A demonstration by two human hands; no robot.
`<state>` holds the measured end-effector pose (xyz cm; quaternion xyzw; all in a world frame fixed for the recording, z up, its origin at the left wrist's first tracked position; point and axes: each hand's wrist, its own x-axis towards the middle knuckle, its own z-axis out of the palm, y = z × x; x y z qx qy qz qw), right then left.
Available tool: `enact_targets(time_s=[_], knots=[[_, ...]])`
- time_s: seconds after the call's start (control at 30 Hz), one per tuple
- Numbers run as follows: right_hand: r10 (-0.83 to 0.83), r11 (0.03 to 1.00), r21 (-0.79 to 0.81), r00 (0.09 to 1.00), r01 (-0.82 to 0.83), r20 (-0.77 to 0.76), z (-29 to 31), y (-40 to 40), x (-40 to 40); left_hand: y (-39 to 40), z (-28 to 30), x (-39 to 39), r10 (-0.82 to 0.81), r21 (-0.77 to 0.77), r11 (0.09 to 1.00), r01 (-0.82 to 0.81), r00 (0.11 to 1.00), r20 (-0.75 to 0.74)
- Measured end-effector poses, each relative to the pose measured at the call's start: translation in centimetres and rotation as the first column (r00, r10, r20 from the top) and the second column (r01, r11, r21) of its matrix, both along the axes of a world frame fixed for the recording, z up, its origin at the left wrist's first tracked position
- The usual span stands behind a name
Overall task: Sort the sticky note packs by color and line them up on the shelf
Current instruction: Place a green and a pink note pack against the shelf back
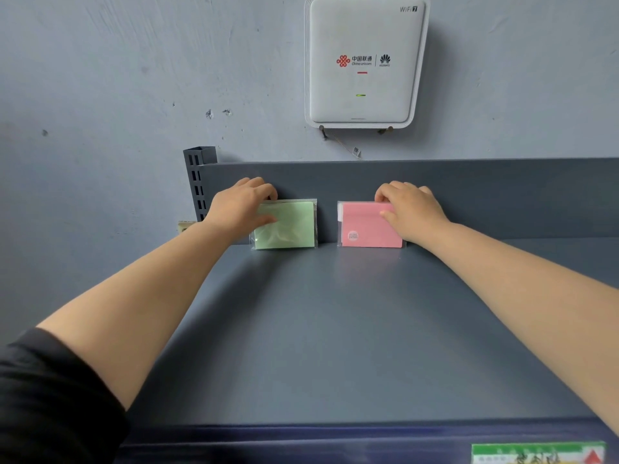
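My left hand (239, 209) holds the green pack (288, 226) and my right hand (407, 209) holds the pink pack (366, 229), both standing apart at the far back of the shelf (335, 329), nearly placed.

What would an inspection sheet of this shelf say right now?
Surface: dark grey metal shelf, bare in front of the packs.
Job's things: green sticky note pack and pink sticky note pack upright against the shelf's grey back panel, apart.
Clutter: nothing seen.
Hands: left hand grips the green pack; right hand grips the pink.
Cables: thin wire under the router.
Surroundings: white wall-mounted WiFi router; green label on the shelf edge.
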<state>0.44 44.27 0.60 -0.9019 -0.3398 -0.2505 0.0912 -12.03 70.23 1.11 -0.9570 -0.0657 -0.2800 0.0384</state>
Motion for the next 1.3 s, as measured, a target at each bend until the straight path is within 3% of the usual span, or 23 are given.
enact_targets(time_s=[0.8,1.03,1.2,1.3], knots=[[-0.081,0.997,0.009,0.983,0.08,0.165,0.5,0.9,0.1,-2.4,0.5,0.5,0.093,0.068,0.993,-0.092,0.995,-0.023],[-0.043,0.999,-0.012,0.994,0.045,0.104,1.2,-0.2,-0.8,-5.1,1.2,-0.6,0.094,0.069,0.993,-0.091,0.995,-0.041],[-0.022,0.987,-0.161,1.0,0.023,0.01,0.8,-0.7,-1.1,-6.8,1.2,-1.0,0.111,0.033,0.993,-0.109,0.992,-0.059],[0.007,0.999,-0.041,0.989,-0.013,-0.148,1.2,-1.0,-0.5,-7.7,1.0,-0.7,0.085,-0.04,0.995,-0.088,0.995,-0.059]])
